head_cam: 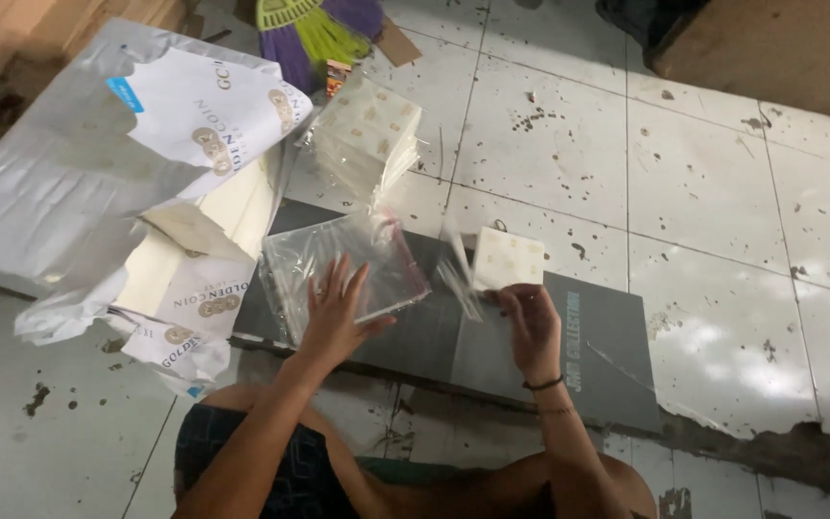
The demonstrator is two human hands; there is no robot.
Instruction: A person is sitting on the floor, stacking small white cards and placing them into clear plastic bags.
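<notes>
I am pressing my left hand flat, fingers spread, on the stack of clear bags to pin it to the grey board; my right hand is pinching one bag, lifting it beside the cream card.
</notes>
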